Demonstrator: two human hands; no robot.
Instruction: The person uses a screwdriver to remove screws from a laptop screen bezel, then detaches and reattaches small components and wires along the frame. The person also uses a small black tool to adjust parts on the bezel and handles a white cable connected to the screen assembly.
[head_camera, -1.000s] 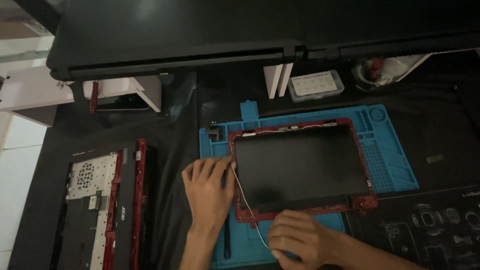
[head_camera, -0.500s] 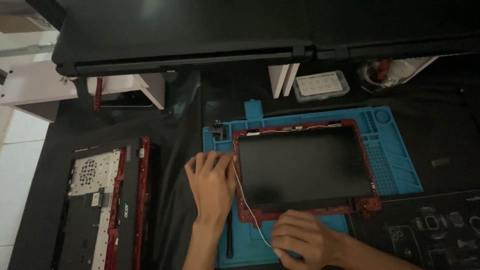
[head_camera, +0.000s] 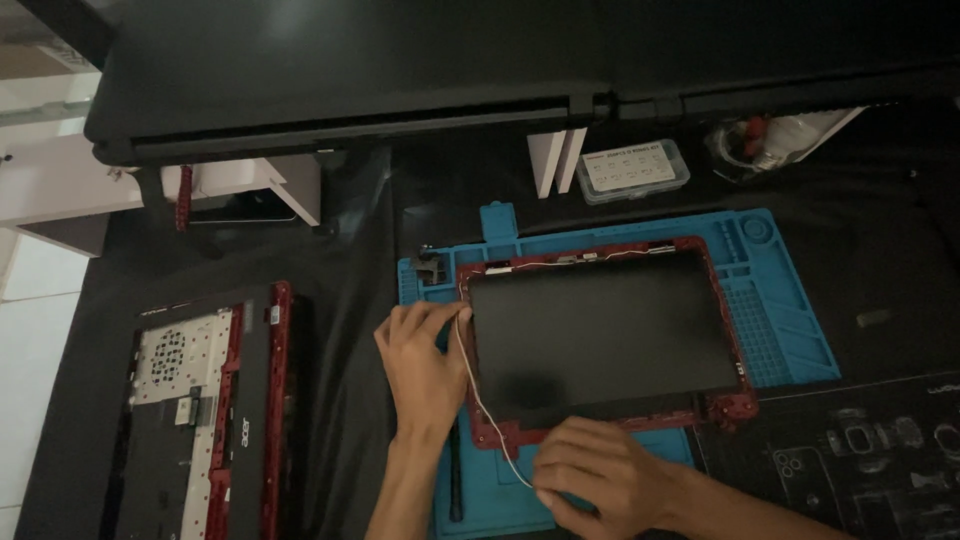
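Blue mat (head_camera: 790, 330) | L hand (head_camera: 425, 375) flat on red frame (head_camera: 590, 425) | R hand (head_camera: 600, 480) pinching white cable (head_camera: 478, 395)

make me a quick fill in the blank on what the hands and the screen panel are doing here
1. The dark screen panel sits in a frame coloured ____.
2. The frame lies on a work mat coloured ____.
3. A thin pale cable runs from the left hand to the ____ hand.
4. The opened laptop base lies to the ____ of the mat.

Missing words: red; blue; right; left
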